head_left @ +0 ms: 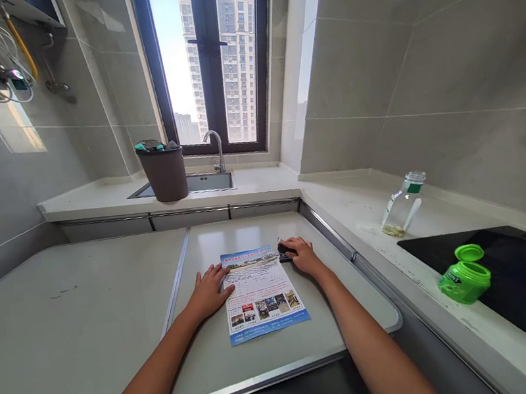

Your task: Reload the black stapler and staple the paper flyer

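Observation:
A printed flyer [260, 290] with blue borders and small photos lies on the pale folding table [250, 365]. My left hand [208, 290] rests at its left edge, fingers apart, with the thumb and fingertips on the paper. At the flyer's upper right edge is a small black stapler [284, 251]. My right hand [302, 254] is closed on it from the right, partly hiding it. Whether the stapler's jaws are around the paper's edge or only beside it, I cannot tell.
Behind the table, a brown bin [164, 176] stands at the sink [210, 181] with a curved faucet [218, 149]. On the right counter [348, 203] are a glass bottle [401, 205], an open green container [465, 281] and a black cooktop [515, 310].

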`<action>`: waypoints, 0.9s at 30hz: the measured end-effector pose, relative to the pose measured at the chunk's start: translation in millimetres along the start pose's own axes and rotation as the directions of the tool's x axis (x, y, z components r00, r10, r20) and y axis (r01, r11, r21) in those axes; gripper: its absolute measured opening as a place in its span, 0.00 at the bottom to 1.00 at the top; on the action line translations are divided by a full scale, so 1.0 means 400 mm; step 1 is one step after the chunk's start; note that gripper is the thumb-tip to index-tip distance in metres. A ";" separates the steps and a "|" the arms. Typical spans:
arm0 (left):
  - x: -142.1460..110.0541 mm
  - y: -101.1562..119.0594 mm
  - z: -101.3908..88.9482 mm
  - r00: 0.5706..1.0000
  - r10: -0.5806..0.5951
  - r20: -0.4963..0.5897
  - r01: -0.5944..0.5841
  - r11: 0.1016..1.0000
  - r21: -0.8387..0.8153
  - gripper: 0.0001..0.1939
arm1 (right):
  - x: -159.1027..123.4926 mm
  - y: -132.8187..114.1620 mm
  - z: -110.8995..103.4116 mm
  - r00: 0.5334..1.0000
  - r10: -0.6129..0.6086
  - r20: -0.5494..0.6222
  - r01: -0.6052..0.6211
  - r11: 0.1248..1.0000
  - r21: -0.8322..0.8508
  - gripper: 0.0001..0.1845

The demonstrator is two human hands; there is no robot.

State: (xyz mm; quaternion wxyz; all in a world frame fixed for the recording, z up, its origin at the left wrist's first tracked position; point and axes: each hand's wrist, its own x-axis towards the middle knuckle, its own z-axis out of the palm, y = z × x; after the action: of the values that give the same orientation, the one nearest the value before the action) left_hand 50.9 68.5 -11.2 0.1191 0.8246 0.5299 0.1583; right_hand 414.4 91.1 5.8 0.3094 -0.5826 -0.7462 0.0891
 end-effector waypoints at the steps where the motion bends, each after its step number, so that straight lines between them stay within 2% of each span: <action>1: 0.000 0.001 0.000 1.000 -0.003 0.000 0.003 1.000 0.000 0.29 | -0.001 -0.004 -0.001 1.000 -0.014 0.013 0.014 1.000 0.005 0.26; 11: 0.000 0.007 -0.002 1.000 -0.019 -0.001 0.019 1.000 0.021 0.29 | -0.009 -0.019 -0.012 0.991 -0.108 0.082 0.101 0.991 0.090 0.24; 18: -0.002 0.011 -0.002 1.000 -0.017 0.003 0.017 1.000 0.025 0.28 | -0.015 -0.037 -0.006 0.963 -0.247 0.106 0.227 0.958 0.175 0.23; 27: -0.010 0.020 -0.011 0.999 -0.019 0.030 0.017 0.998 0.054 0.30 | -0.014 -0.040 -0.004 0.944 -0.324 0.068 0.297 0.919 0.258 0.23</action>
State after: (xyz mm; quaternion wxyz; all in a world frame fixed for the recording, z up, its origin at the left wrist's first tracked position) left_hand 54.4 61.9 -4.7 0.1064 0.8251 0.5394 0.1303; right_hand 402.8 80.8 13.0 0.3478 -0.4085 -0.8283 0.1618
